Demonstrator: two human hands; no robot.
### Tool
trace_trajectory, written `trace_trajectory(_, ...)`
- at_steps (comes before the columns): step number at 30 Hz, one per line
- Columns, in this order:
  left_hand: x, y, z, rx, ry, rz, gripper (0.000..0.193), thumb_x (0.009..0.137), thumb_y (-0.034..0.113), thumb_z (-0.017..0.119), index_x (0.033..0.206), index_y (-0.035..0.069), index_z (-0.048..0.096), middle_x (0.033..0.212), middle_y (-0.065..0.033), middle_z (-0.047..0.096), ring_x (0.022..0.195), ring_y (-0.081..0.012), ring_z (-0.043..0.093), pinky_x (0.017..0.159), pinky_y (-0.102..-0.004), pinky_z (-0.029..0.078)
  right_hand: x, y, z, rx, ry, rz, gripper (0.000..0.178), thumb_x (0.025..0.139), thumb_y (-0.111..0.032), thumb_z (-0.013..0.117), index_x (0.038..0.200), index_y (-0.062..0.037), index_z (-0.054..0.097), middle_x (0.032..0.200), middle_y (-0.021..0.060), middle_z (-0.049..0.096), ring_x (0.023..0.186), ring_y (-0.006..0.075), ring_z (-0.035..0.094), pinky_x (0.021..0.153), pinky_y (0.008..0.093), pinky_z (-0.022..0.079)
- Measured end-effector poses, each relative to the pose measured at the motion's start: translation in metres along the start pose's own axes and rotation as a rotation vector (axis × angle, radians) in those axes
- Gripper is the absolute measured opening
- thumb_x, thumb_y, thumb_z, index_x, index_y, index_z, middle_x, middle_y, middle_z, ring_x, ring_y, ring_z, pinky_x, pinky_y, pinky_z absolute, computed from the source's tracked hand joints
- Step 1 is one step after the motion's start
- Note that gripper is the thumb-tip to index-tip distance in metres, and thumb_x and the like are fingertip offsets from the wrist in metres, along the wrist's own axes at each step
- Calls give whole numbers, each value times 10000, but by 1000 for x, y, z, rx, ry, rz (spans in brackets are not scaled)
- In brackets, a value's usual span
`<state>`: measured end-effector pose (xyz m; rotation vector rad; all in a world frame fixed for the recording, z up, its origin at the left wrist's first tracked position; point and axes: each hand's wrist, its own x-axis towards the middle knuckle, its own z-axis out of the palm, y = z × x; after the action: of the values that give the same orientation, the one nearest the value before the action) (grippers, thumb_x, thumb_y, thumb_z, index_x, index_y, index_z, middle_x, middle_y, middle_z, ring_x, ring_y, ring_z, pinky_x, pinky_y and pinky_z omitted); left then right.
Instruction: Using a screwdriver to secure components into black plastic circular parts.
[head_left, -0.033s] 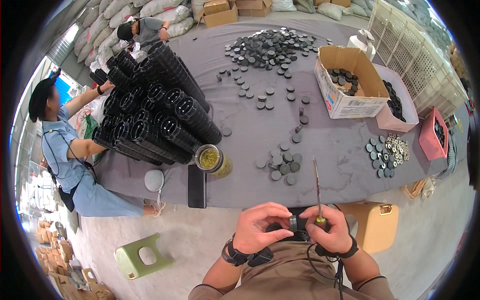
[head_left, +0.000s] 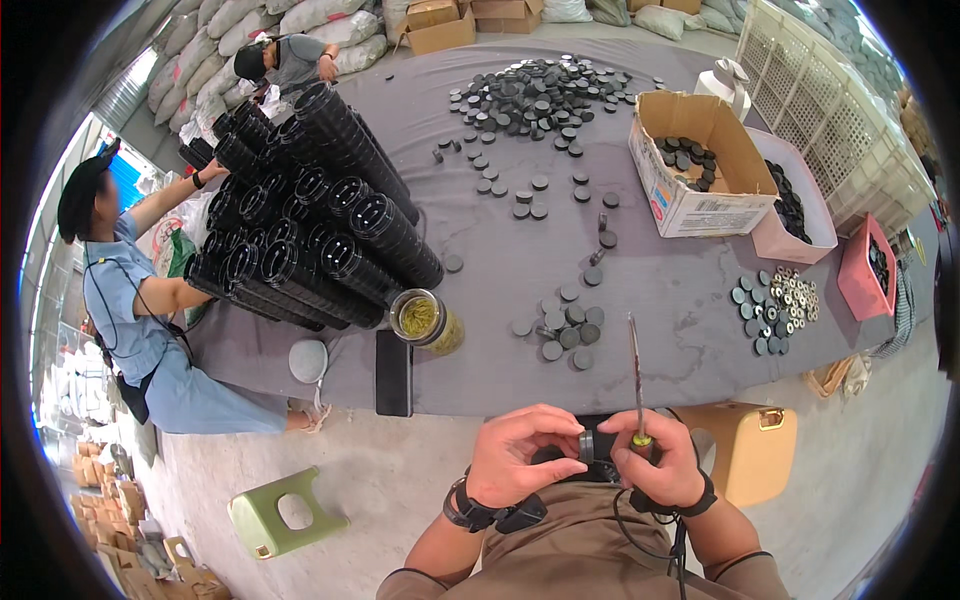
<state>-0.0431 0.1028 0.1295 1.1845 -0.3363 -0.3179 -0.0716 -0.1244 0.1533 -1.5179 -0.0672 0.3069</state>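
Between the thumb and fingers of my left hand (head_left: 522, 455) is a small black round cap (head_left: 586, 446), held on edge in front of my body. My right hand (head_left: 658, 468) grips a screwdriver (head_left: 636, 375) by its yellow-green handle, its thin shaft pointing up over the table edge. The right thumb and forefinger are close to the cap; whether they touch it I cannot tell. Just beyond my hands, a small group of black caps (head_left: 570, 325) lies on the grey-covered table (head_left: 480, 370). Farther back is a large heap of similar caps (head_left: 540, 95).
Tall stacks of black ring-shaped parts (head_left: 300, 210) fill the table's left, where a co-worker (head_left: 140, 290) reaches in. Near them are a jar (head_left: 430, 320) and a phone (head_left: 394, 372). A carton (head_left: 690, 215), pink bins (head_left: 865, 270) and caps with pale rings (head_left: 795, 300) are right.
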Motion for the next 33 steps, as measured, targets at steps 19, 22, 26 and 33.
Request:
trace_trajectory(19,0,-2,0,-1,34,-6,422,716,-138,833,1108,-58,699,1131,-175,667,981,-214,675,833,-343,602,4,9,-3,-72,-2,66,87,896,2,599,957,-14,659,668,-25,552,576,42,478,531,235,376)
trace_trajectory(22,0,-2,0,11,36,-4,420,716,-134,836,1105,-58,700,1122,-175,669,974,-214,677,834,-343,602,3,9,-4,-59,-6,76,87,899,-2,604,967,-13,656,674,-27,554,574,40,477,530,236,377)
trace_trajectory(26,0,0,2,-2,33,-3,417,718,-136,832,1105,-59,700,1117,-175,671,970,-214,677,835,-345,600,1,10,-4,-29,14,61,136,904,-12,635,1038,-11,656,704,-30,561,567,31,473,527,233,377)
trace_trajectory(33,0,-3,4,-12,-5,-17,376,786,-133,779,1141,-62,678,1146,-150,642,952,-183,670,835,-304,585,3,2,-5,95,-26,4,301,892,-5,698,1188,-17,646,764,-21,578,602,18,487,534,207,373)
